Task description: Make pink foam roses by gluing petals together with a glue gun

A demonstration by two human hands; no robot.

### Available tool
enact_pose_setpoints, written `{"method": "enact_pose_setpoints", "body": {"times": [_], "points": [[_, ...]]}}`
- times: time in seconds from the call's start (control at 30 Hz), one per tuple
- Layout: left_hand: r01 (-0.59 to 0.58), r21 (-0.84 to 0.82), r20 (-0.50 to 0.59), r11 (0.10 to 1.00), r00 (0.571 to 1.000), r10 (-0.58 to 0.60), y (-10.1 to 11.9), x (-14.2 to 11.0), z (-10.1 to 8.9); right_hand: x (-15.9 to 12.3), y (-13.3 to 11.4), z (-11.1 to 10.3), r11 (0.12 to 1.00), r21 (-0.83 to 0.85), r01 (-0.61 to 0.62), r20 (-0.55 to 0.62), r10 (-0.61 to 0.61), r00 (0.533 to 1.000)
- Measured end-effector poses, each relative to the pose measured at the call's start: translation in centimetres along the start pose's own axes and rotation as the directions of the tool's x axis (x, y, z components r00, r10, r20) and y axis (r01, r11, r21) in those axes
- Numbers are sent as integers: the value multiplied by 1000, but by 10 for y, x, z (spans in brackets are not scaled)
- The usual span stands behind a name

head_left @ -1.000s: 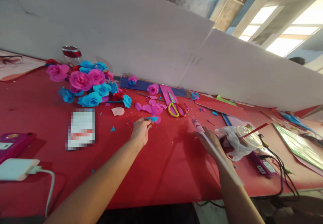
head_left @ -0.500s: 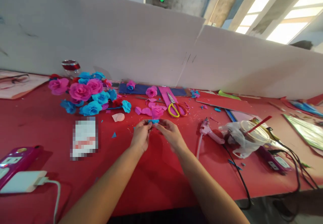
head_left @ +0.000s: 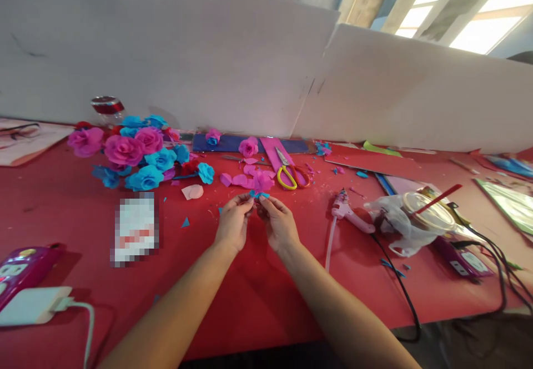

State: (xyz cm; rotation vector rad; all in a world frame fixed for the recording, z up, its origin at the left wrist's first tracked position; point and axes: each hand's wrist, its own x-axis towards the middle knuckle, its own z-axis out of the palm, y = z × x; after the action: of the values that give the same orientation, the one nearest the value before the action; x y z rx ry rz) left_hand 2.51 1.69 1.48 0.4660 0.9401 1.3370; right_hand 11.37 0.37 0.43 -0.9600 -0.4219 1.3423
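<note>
Between my two hands is a paper flower [head_left: 262, 181] with pink petals on top and a blue piece at its base. My left hand [head_left: 234, 222] pinches the blue base from the left, fingers closed. On the other side my right hand [head_left: 280, 222] grips the same base between thumb and fingers. Just beyond lie loose pink paper petals [head_left: 240, 180] and scissors [head_left: 287, 170] with one yellow and one red handle, resting partly on a pink paper strip [head_left: 271, 150]. A finished pink flower [head_left: 249, 146] sits behind them.
A bunch of pink, blue and red paper flowers [head_left: 125, 151] lies at the left, near a jar [head_left: 107, 108]. To the right are a pink glue gun [head_left: 347, 213] with its black cord and a bagged cup [head_left: 428, 211]. A power strip [head_left: 25, 269] is at the near left.
The flower between my hands has tipped, so its pink petals now stand above the blue base. My right hand has shifted slightly, and the camera view has moved a little.
</note>
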Motion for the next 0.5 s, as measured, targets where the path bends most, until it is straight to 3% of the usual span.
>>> {"method": "enact_pose_setpoints", "body": {"times": [0.4,0.5], "points": [[-10,-55,19,998,1000,11,4,-1,1,-2,-1,0,996,67,-57,69,52,996],[32,-57,19,998,999,-31,6,-1,0,2,-8,-2,989,43,-138,87,134,987]]}}
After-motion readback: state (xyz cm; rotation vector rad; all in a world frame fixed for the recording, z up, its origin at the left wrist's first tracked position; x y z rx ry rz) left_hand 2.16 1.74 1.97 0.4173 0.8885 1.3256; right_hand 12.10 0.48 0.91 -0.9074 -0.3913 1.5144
